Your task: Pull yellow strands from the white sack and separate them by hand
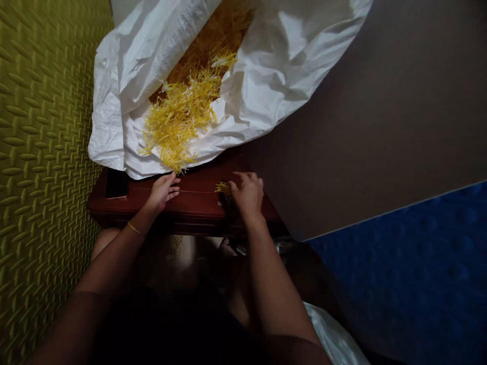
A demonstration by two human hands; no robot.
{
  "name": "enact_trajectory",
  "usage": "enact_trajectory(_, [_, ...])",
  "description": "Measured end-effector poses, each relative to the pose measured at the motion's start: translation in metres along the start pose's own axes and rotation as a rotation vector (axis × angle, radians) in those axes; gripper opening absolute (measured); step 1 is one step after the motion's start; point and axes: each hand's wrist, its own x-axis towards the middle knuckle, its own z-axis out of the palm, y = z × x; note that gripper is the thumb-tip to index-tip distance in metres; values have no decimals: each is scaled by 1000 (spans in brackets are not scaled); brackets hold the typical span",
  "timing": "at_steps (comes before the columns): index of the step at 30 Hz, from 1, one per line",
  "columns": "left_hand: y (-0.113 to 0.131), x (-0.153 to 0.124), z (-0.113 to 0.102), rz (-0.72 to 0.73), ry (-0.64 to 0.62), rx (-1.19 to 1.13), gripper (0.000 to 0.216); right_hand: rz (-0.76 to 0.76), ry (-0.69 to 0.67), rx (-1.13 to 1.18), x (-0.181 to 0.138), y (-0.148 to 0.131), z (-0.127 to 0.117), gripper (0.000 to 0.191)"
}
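Note:
A big white sack (pixel 266 76) lies open on the floor, spilling a heap of thin yellow strips (pixel 182 111) onto a low dark red wooden table (pixel 194 203). My left hand (pixel 163 191) rests on the table just below the edge of the heap, its fingers loosely curled and touching the wood. My right hand (pixel 247 194) is closed over a small bunch of yellow strips (pixel 223 188) on the table top, to the right of the heap.
A dark phone (pixel 116 183) lies on the table's left end. A green embossed foam mat (pixel 41 152) covers the left side, a blue mat (pixel 411 268) the lower right, with brown floor (pixel 399 111) between. More white sack cloth (pixel 335 339) shows at the bottom.

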Motion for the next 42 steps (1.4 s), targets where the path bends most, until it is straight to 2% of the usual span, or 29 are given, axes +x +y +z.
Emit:
enact_trajectory(5, [-6,-4,8,32,-14,-19,12,-97,7,175,-9,-33,5,25])
enact_trajectory(9, [-12,-16,11,74,-63,90,10,-109,-84,465,-17,-56,15,24])
enact_trajectory(15, [-19,-33,6,110,-175,193,9,150,-341,978,-26,-83,30,31])
enact_trajectory(18, [-23,-37,1,135,-235,232,11,246,-434,1122,-28,-96,33,30])
enact_trajectory(22, [-28,-37,-4,136,-287,298,12,247,-410,1176,-30,-108,39,25])
enact_trajectory(25, [-25,-38,-11,124,-309,345,12,190,-392,1137,-31,-111,42,23])
enact_trajectory(31, [-12,-49,-26,-8,-593,441,13,-108,-529,1000,-33,-107,31,20])
enact_trajectory(34, [-15,-50,-26,-25,-507,409,12,-118,-505,957,-33,-101,29,19])
enact_trajectory(38, [-20,-43,-23,34,-286,330,11,134,-446,1055,-32,-94,35,26])
enact_trajectory(40, [-20,-39,-22,48,-244,332,12,224,-452,1132,-31,-93,37,29])
enact_trajectory(42, [-19,-37,-21,42,-250,347,12,232,-449,1185,-31,-93,37,29])
